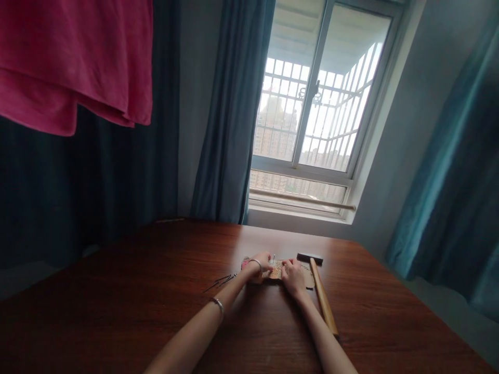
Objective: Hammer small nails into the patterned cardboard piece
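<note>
Plainly, a thin upright pin (273,257) is standing between the two hands, its long axis running up from a tan, patterned flat piece (276,270) that is lying on the brown table (156,317). The left hand (262,261) is sitting closer to it — its fingers are reaching in low from the left, though I cannot tell whether they are pinching the pin or only resting beside it. The right hand (294,275) is lying over the flat piece, fingers bent; whether they are gripping anything is not showing. Just past the piece's right end, a hammer (322,291) is lying head away, its wooden handle slanting back toward the person — so the right hand is nearer to it.
</note>
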The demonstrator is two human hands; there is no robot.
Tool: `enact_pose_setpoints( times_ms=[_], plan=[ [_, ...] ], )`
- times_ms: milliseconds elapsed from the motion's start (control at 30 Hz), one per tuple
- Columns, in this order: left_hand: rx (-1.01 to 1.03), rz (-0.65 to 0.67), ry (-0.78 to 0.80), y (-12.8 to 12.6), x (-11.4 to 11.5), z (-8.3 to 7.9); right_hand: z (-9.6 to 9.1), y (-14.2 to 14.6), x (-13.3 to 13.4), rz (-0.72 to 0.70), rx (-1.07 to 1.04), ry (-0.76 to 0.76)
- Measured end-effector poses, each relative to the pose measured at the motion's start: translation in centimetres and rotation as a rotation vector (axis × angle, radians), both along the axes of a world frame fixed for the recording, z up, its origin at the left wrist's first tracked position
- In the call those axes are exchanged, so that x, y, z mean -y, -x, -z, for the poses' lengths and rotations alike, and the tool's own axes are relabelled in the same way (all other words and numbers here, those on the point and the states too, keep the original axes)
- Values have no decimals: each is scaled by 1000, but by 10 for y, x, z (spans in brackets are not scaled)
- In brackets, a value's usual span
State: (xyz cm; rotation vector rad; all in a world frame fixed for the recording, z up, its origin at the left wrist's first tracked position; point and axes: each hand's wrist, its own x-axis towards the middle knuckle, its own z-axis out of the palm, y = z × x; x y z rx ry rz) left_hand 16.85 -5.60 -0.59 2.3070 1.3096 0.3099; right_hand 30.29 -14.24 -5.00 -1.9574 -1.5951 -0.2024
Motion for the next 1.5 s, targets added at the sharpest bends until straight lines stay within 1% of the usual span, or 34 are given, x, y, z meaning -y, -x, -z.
enact_pose_setpoints(
  times_ms=[67, 133, 200, 267, 333, 400, 433, 467, 533, 567, 600, 633, 733, 833, 1033, 1133, 1267, 1433, 1500],
  plan=[
    [47, -18, 75, 3, 7, -19, 1, 0, 0, -12, 13, 4],
    [110, 63, 95, 10, 14, -43, 3, 0, 1, -15, 29, 6],
    [157, 138, 67, 23, 18, -66, 4, 0, 1, -11, 46, 6],
    [127, 185, 95, 42, 18, -82, 5, -1, 1, -7, 59, 3],
    [-43, 268, 140, 66, 15, -88, 5, -1, 1, -7, 64, 6],
    [-153, 338, 156, 95, 7, -85, 6, -1, 1, -7, 63, 8],
    [-195, 338, 152, 109, 2, -81, 7, 0, 1, -7, 61, 7],
    [-222, 315, 125, 124, -3, -75, 7, 0, 1, -6, 60, 4],
    [-266, 197, 9, 152, -13, -61, 8, 0, 2, -4, 61, -7],
    [-271, 159, -38, 164, -17, -55, 9, 0, 2, -5, 63, -13],
    [-266, 153, -41, 175, -19, -48, 9, 0, 2, -6, 65, -19],
    [-267, 146, -3, 184, -20, -43, 10, -1, 2, -8, 68, -25],
    [-219, 133, 25, 201, -15, -33, 10, -1, 1, -15, 73, -35],
    [-208, 148, -20, 204, -2, -28, 10, -2, 1, -21, 71, -36],
    [-248, 84, -13, 197, 21, -26, 9, 0, 3, -16, 69, -43],
    [-260, 16, -39, 192, 27, -24, 10, -1, 2, -23, 60, -54],
    [-266, -58, -49, 189, 30, -18, 12, -3, 1, -32, 53, -63],
    [-230, -55, -38, 191, 25, -12, 13, -3, -1, -36, 56, -68],
    [-171, -47, -22, 190, 20, -13, 13, -3, 0, -37, 53, -82]
  ],
)
